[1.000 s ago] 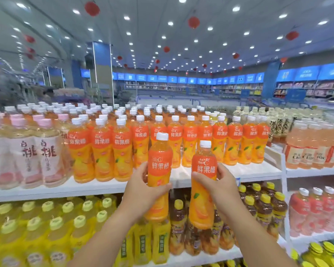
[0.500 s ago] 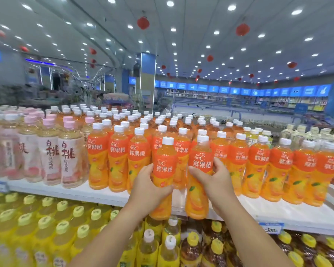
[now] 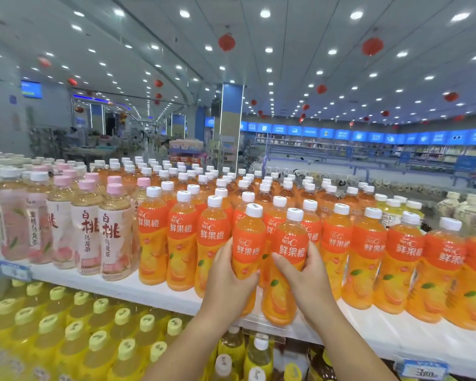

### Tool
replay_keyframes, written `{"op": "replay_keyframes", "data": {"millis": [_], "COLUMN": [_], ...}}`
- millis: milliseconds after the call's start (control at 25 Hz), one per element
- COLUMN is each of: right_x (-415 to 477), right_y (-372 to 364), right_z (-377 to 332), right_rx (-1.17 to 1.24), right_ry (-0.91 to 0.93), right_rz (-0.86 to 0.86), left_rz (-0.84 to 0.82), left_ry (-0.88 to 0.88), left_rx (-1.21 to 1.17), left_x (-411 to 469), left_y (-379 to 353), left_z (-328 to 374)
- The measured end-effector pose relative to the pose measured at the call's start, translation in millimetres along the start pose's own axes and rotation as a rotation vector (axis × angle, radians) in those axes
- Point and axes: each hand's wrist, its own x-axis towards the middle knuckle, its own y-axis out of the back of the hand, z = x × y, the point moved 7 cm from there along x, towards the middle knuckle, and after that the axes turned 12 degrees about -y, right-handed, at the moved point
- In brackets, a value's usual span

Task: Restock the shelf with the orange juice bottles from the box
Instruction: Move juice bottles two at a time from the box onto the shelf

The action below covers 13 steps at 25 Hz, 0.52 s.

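Note:
My left hand [image 3: 226,281] grips an orange juice bottle [image 3: 249,243] with a white cap and an orange label. My right hand [image 3: 307,279] grips a second orange juice bottle [image 3: 287,259] beside it. Both bottles stand upright at the front edge of the white shelf [image 3: 160,292], in front of several rows of the same orange bottles [image 3: 366,254]. Whether their bases rest on the shelf I cannot tell. The box is not in view.
Pink-capped peach tea bottles [image 3: 113,229] stand on the same shelf to the left. Yellow drink bottles [image 3: 74,334] fill the lower shelf. A price tag [image 3: 421,369] hangs at the lower right. The store aisle lies beyond.
Both hands carried their bottles up and forward from below the shelf edge to its front edge. The camera moved closer and panned left.

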Motion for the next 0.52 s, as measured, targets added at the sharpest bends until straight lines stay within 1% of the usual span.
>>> {"op": "replay_keyframes", "data": {"millis": [80,160,320,400,520], "right_x": [-3,-8,-25,-33,-36], "right_y": [-1,-2,-4,-4,-7], "right_z": [3,9,40,50,55], "right_rx": [-0.022,-0.065,-0.138,-0.23,-0.291], "right_ry": [0.009,-0.003,-0.126,-0.129,-0.121], "right_rz": [-0.008,-0.02,-0.071,-0.062,-0.059], "left_rz": [0.014,0.018,-0.03,-0.066,-0.126], "left_ry": [0.01,0.027,0.065,0.072,0.077], "left_rx": [-0.043,-0.034,0.067,0.154,0.313], "left_x": [-2,-5,-15,-25,-36], "left_y": [-2,0,4,5,3], "left_z": [-5,-8,-17,-21,-33]}}
